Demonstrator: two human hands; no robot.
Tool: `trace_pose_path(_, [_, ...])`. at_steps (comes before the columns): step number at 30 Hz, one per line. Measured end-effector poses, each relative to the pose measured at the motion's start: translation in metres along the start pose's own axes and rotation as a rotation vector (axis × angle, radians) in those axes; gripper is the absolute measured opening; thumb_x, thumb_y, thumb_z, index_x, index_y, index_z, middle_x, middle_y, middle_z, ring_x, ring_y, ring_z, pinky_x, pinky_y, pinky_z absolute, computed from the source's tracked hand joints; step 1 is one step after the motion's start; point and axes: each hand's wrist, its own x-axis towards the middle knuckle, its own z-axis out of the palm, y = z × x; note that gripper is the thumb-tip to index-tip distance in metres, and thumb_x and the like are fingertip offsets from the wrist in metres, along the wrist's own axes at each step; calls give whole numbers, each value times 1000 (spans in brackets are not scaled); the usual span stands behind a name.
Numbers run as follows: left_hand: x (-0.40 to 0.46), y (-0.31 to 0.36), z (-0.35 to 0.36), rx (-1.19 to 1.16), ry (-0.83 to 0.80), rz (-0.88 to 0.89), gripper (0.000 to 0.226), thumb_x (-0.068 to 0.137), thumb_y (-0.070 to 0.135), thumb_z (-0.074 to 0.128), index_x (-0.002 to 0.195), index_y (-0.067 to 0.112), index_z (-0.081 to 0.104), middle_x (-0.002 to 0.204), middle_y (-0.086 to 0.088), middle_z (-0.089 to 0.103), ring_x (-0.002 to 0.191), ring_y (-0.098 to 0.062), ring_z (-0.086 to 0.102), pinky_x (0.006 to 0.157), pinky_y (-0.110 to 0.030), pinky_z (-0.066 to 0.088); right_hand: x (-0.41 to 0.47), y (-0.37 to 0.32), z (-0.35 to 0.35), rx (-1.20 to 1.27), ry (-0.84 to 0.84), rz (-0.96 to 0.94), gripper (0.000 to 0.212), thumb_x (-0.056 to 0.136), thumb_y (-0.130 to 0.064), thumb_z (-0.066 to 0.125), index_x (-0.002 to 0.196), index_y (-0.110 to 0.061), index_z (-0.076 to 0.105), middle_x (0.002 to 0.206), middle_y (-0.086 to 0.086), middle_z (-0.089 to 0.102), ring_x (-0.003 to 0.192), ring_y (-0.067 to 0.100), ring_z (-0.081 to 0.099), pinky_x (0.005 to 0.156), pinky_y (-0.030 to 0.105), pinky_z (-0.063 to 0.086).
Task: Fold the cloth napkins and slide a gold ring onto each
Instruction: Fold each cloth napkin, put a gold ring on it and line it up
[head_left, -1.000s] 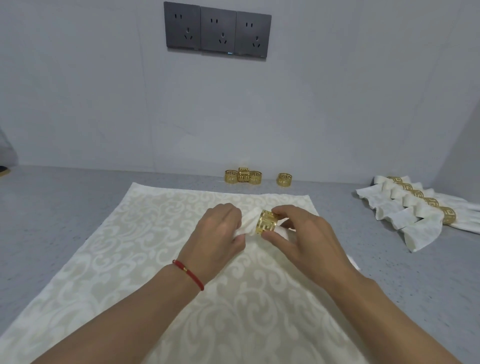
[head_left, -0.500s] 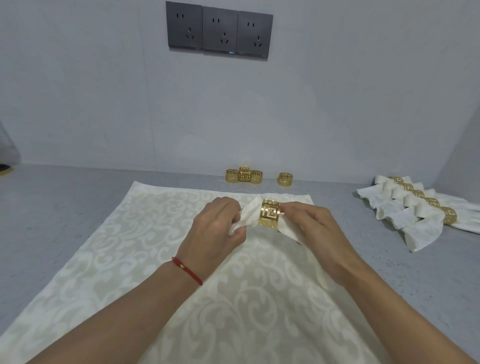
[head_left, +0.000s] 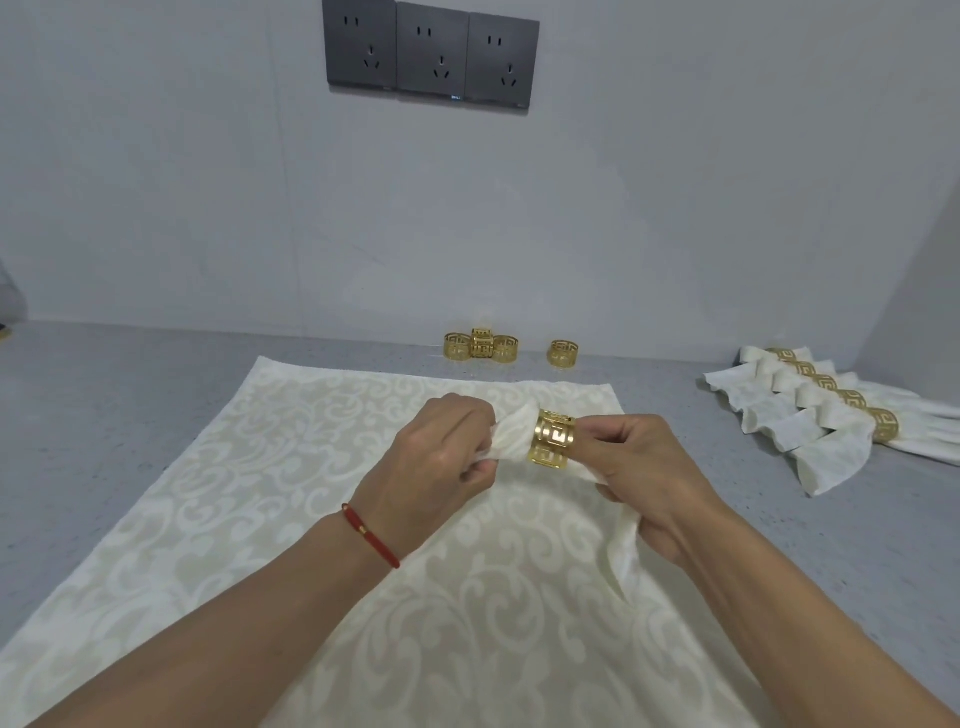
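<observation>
Your left hand (head_left: 441, 457) pinches the napkin (head_left: 511, 434) tip and your right hand (head_left: 639, 467) grasps the gold ring (head_left: 553, 440) half on it above the desk (head_left: 104, 415) middle, while five ringed napkins (head_left: 810, 415) lie at the right edge and four spare rings (head_left: 480, 345) wait at the far edge.

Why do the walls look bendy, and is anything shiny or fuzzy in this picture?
Head view: the wide lens bows the wall corner at the right edge and stretches the forearms near the bottom. Light is soft and even, with only faint shadows under the hands. The gold ring on the napkin glints a little. Nothing looks blurred; the spare rings by the wall are small but sharp.
</observation>
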Motion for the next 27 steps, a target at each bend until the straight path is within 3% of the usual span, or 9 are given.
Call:
trace_pose_path(5, [0, 1, 0, -34, -32, 32, 24, 65, -16, 66, 70, 2, 51, 77, -10, 57, 68, -27, 53, 63, -35, 46, -3, -2, -3, -25, -40, 13, 6, 82, -36, 83, 86, -32, 85, 79, 7, 61, 86, 19, 37, 74, 37, 34])
trace_pose_path(7, [-2, 2, 0, -93, -67, 0, 25, 66, -14, 68, 72, 3, 51, 79, -9, 56, 69, -26, 53, 62, -36, 46, -3, -3, -2, -13, -39, 8, 5, 81, -30, 84, 86, -27, 85, 74, 5, 53, 83, 23, 32, 73, 36, 32])
trace_pose_path(10, [-1, 1, -1, -211, -124, -131, 28, 70, -4, 70, 81, 10, 48, 84, -3, 55, 74, -24, 53, 63, -41, 46, -1, -1, -1, 28, -37, -26, 11, 80, -21, 86, 86, -12, 84, 67, 0, 50, 63, 24, 34, 62, 21, 33])
trace_pose_path(12, [2, 1, -6, -323, -202, -297, 38, 71, 10, 76, 95, 21, 48, 91, 9, 55, 76, -17, 53, 67, -36, 49, -3, -2, 1, 41, -35, -64, 12, 82, -14, 84, 87, -2, 81, 57, -13, 60, 49, 1, 51, 57, 12, 39])
trace_pose_path(14, [7, 0, -12, -380, -309, -367, 63, 70, 26, 82, 121, 33, 46, 108, 18, 55, 85, -14, 55, 73, -25, 49, -5, -2, 5, 17, -44, -120, 8, 81, -13, 85, 84, -6, 82, 70, -11, 74, 68, 0, 68, 69, 16, 49])
trace_pose_path(16, [10, 1, -15, -377, -417, -357, 77, 72, 47, 81, 138, 40, 42, 121, 23, 55, 99, -9, 53, 81, -19, 45, -7, -3, 10, -36, -48, -168, 4, 79, -16, 87, 80, -14, 83, 79, -10, 76, 79, 3, 70, 75, 19, 50])
trace_pose_path(20, [15, 5, -16, -476, -467, -405, 37, 83, 51, 73, 118, 39, 66, 110, 27, 63, 107, -2, 51, 87, -22, 43, -9, -2, 17, -116, -54, -197, 5, 80, -15, 85, 77, -19, 83, 77, -10, 71, 78, 5, 67, 78, 23, 48])
trace_pose_path(23, [18, 6, -19, -650, -451, -493, 31, 84, 41, 76, 111, 27, 70, 107, 16, 69, 102, -5, 60, 85, -26, 49, -10, -3, 16, -52, -82, -195, 6, 80, -11, 84, 76, -15, 83, 77, -7, 70, 76, 5, 67, 73, 20, 49])
trace_pose_path(27, [18, 0, -21, -775, -393, -589, 33, 85, 38, 72, 112, 19, 70, 112, 4, 72, 106, -16, 65, 94, -45, 49, -10, -7, 11, 43, -54, -211, 5, 79, -16, 86, 82, -13, 84, 83, 0, 74, 81, 9, 72, 72, 18, 52])
